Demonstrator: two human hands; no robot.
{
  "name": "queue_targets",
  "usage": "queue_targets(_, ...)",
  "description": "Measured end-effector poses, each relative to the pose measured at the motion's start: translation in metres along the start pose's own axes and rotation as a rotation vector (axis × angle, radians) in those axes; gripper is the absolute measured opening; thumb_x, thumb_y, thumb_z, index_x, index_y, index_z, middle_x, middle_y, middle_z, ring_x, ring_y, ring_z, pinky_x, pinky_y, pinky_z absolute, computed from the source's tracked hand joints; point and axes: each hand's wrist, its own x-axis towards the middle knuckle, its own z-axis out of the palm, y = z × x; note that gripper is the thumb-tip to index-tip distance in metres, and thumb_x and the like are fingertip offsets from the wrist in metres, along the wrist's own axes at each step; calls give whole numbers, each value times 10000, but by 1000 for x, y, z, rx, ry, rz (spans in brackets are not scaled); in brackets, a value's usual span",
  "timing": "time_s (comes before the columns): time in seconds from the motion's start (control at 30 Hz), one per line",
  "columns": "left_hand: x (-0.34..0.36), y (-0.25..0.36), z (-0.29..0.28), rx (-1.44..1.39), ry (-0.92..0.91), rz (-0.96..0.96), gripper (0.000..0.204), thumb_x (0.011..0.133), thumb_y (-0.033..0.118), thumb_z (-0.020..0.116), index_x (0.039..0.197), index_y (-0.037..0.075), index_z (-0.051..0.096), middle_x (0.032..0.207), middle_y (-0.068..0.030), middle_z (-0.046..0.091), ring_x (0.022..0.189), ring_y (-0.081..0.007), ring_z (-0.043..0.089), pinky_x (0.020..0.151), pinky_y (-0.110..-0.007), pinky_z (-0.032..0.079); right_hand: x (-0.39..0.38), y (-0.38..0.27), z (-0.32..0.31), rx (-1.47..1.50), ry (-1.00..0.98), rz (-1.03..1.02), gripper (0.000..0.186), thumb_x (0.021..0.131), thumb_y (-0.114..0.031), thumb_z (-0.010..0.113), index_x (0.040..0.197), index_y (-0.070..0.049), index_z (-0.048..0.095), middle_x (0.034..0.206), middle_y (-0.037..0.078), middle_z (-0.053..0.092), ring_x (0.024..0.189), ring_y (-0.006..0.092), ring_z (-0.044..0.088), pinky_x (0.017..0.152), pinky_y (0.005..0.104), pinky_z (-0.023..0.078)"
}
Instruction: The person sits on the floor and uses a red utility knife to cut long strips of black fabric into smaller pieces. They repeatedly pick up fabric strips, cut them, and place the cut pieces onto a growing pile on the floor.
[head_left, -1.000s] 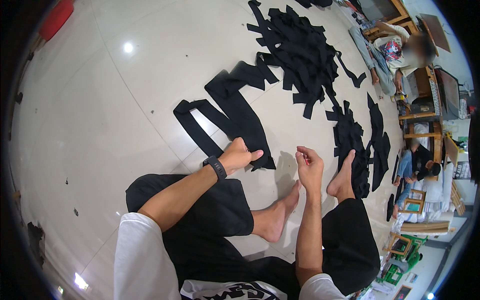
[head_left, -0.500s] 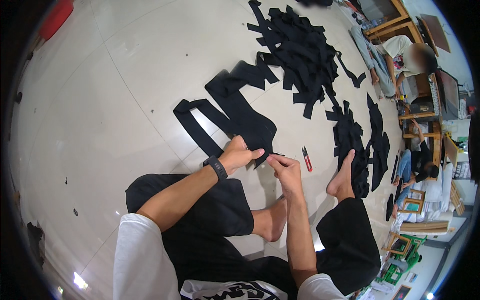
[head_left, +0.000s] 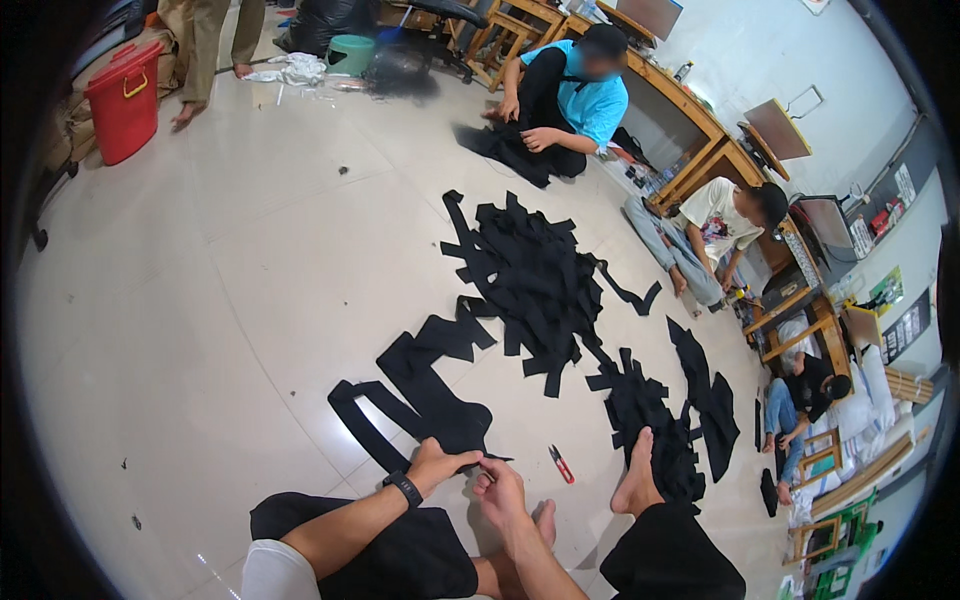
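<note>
My left hand [head_left: 446, 464], with a black band on its wrist, grips the corner of a long folded black fabric strip [head_left: 408, 370] lying across the floor. Against its thumb, my right hand [head_left: 497, 486] is closed in a pinch at that corner, on something too small to make out. To the right of both hands, red-handled thread snips [head_left: 561, 464] lie loose on the floor. A large tangled heap of black strips [head_left: 525, 280] is ahead, with a second pile [head_left: 640, 410] beside my right foot.
Flat black pieces [head_left: 705, 385] lie at the right. Three seated co-workers [head_left: 590, 110] are near wooden desks [head_left: 690, 105]; the one in blue handles dark fabric. Another person's legs [head_left: 205, 50] stand beside a red bucket [head_left: 125, 105] and green bin [head_left: 350, 55].
My right hand has let go of the red snips, now on the floor, and moved left to the fabric corner. The view has tilted up, showing more of the room.
</note>
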Motion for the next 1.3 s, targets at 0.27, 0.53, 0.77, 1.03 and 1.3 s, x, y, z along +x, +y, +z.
queue_targets(0.27, 6, -16, -8, -175, 55, -5, 195, 815, 173, 866, 797, 25, 741, 741, -6, 679, 617, -86, 585, 515, -272, 416, -1, 17, 11, 57, 55, 40, 51, 900, -49, 653, 907, -24, 609, 741, 25, 521, 604, 112, 473, 465, 261, 322)
queue_targets(0.53, 6, 7, -5, -363, 34, -214, 151, 836, 3, 799, 895, -17, 662, 911, -93, 690, 828, -203, 694, 720, -348, 552, 0, 7, 10, 175, 2, 147, 77, 894, -61, 672, 921, -40, 602, 742, 21, 542, 576, 94, 471, 441, 237, 310)
queue_targets(0.77, 3, 28, 6, -462, 51, -77, 311, 775, 47, 849, 1013, -73, 688, 1017, -106, 715, 952, -218, 676, 898, -342, 525, -13, -8, 27, -156, 62, -92, 137, 888, -72, 687, 779, -57, 606, 647, -8, 513, 526, 85, 463, 420, 242, 314)
queue_targets(1.03, 12, 30, -21, -535, 109, -105, 188, 897, 37, 751, 1063, -25, 688, 1036, -79, 710, 955, -181, 679, 860, -348, 537, -21, 26, 19, -208, 23, -49, 51, 907, -51, 649, 915, -10, 679, 726, 17, 594, 589, 86, 523, 464, 233, 375)
queue_targets(1.3, 8, 47, -20, -452, 91, -70, 228, 894, 60, 770, 1086, -26, 680, 1042, -76, 720, 941, -169, 679, 813, -348, 520, -13, 3, 14, -295, -144, -210, 144, 943, -113, 693, 1022, 7, 705, 770, 24, 618, 599, 102, 530, 537, 262, 425)
